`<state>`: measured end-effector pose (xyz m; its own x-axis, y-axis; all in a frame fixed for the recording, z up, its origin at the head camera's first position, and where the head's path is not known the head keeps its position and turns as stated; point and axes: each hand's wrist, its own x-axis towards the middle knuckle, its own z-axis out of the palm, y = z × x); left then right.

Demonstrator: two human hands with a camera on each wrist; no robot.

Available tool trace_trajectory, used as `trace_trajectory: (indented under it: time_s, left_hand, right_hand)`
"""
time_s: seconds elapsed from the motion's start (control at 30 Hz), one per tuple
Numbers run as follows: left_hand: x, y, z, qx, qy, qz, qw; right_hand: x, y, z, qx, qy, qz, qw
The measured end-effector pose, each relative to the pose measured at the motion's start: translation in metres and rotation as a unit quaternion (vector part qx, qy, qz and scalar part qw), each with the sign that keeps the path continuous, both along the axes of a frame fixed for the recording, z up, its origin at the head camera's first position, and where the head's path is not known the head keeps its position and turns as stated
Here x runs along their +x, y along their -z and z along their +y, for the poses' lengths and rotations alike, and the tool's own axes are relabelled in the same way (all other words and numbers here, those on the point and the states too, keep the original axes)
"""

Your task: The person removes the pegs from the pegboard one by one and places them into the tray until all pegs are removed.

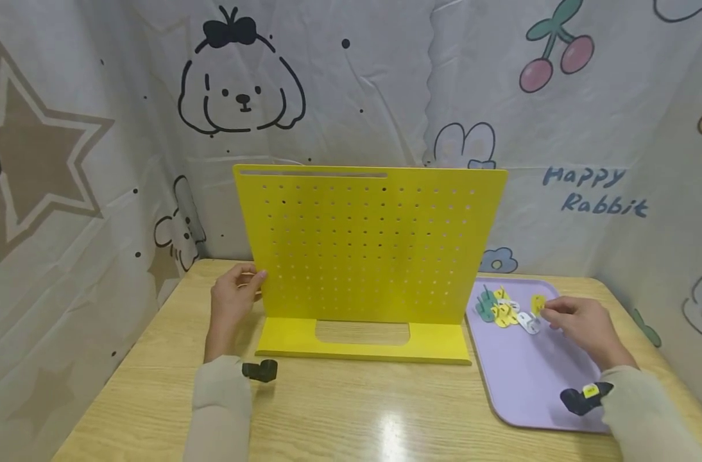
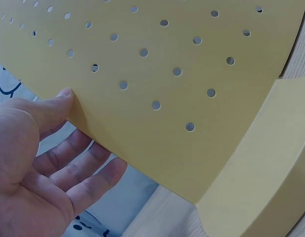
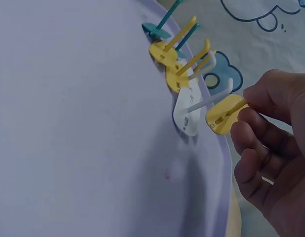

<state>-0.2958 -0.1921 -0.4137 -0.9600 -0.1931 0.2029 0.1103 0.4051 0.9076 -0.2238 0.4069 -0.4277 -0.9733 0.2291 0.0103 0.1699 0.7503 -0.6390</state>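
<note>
A yellow pegboard (image 1: 362, 250) with rows of round holes stands upright on its base in the head view. My left hand (image 1: 234, 301) grips the board's left edge, its thumb on the front face and the other fingers behind, as the left wrist view shows. Over the far right of the tray, my right hand (image 1: 582, 324) pinches the prong of a yellow pegboard hook (image 3: 224, 116) between thumb and index finger. Just beside it lies a white hook (image 3: 186, 114), with more yellow hooks (image 3: 163, 53) and green hooks (image 1: 486, 307) clustered farther along.
The light purple tray (image 1: 530, 385) lies on the wooden table (image 1: 328, 410), right of the pegboard. A printed cloth (image 1: 362, 83) hangs behind and at both sides. The board's base (image 1: 287, 337) has a wide cut-out at its front.
</note>
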Motion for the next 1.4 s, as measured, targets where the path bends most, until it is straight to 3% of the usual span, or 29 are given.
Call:
trace_trajectory:
  time_s: [0.3, 0.5, 0.73, 1.07, 1.4]
  left_hand:
    - [-0.003, 0.0, 0.006, 0.002, -0.004, -0.009, 0.9999]
    - [-0.005, 0.001, 0.009, -0.006, -0.008, -0.009, 0.9999]
    - [-0.006, 0.001, 0.009, -0.042, -0.018, 0.005, 0.9989]
    - [-0.002, -0.001, 0.002, -0.084, -0.027, -0.001, 0.9961]
    - [0.014, 0.002, -0.011, -0.122, -0.013, 0.004, 0.9925]
  right_hand:
    - [-0.002, 0.004, 0.007, 0.004, -0.018, -0.048, 0.9987]
    - [-0.005, 0.008, 0.009, 0.012, -0.011, -0.051, 0.9986]
    - [-0.004, 0.012, 0.005, -0.012, 0.005, -0.054, 0.9984]
    - [0.002, 0.002, -0.011, -0.019, 0.028, -0.002, 0.9994]
    - [0.014, -0.013, -0.029, -0.039, 0.041, 0.03, 0.998]
